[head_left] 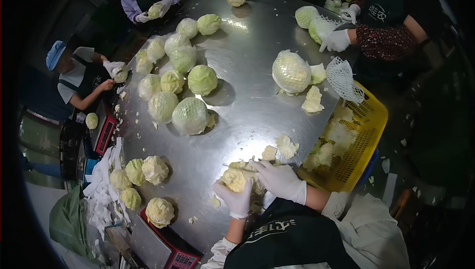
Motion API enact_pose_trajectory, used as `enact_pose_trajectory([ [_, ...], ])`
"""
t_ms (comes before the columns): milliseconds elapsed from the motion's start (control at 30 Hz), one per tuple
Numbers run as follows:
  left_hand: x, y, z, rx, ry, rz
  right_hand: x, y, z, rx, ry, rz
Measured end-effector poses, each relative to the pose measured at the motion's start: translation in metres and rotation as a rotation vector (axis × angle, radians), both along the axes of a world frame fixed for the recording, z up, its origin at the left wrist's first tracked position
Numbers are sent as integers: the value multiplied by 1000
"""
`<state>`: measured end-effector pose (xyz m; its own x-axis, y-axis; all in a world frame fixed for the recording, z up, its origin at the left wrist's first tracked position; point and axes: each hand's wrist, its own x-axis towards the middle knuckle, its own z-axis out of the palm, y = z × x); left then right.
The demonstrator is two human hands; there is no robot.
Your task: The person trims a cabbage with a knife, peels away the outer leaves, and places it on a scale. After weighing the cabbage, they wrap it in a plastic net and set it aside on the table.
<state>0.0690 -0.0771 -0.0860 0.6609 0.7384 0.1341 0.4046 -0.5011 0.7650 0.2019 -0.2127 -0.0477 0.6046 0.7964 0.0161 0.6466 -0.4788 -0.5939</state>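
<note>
The white-gloved left hand (234,200) cups a round, pale-yellow cabbage (234,180) over the grey steel table (245,106); the white-gloved right hand (281,179) holds a thin metal knife (239,169) across it. Rightward stands a yellow perforated plastic basket (380,115).

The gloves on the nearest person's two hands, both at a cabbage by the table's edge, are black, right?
Not black: the head view shows white gloves. The rest holds: the left hand and right hand are both at a cabbage by the edge of the table.
</note>
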Motion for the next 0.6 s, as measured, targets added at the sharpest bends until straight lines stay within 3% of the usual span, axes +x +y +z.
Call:
enact_pose_trajectory([
  [33, 2, -4, 5, 79, 50, -11, 11, 3, -8, 29, -1, -48],
  [67, 1, -12, 13, 81, 45, -20, 34, 6, -13, -143, 62, -87],
  [133, -5, -26, 24, 303, -69, -181, 44, 4, -39, 52, 156, -98],
  [200, -25, -4, 2, 232, -88, -166, 52, 2, -54, -25, 205, -130],
  [267, -45, 22, -1, -443, -261, -244, 71, -4, -70, -31, 185, -275],
  [300, -59, 33, 1, -431, -263, -233, 80, -16, -80, 44, 129, -389],
  [333, -72, 43, 3, -623, -255, -232, 89, -29, -84, 135, 68, -425],
  [367, -80, 48, 5, -819, -247, -227, 99, -39, -60, -104, 205, -505],
  [467, -79, 28, 7, -885, -129, -121, 82, -54, -25, -186, -63, -490],
  [500, -66, 19, 7, -651, -218, -158, 71, -52, -7, -187, -65, -479],
  [533, -57, 18, 8, -651, -222, -151, 57, -48, 9, -148, 50, -390],
  [600, -40, 17, 10, -286, -115, -218, 33, -41, 20, -113, 232, -212],
])
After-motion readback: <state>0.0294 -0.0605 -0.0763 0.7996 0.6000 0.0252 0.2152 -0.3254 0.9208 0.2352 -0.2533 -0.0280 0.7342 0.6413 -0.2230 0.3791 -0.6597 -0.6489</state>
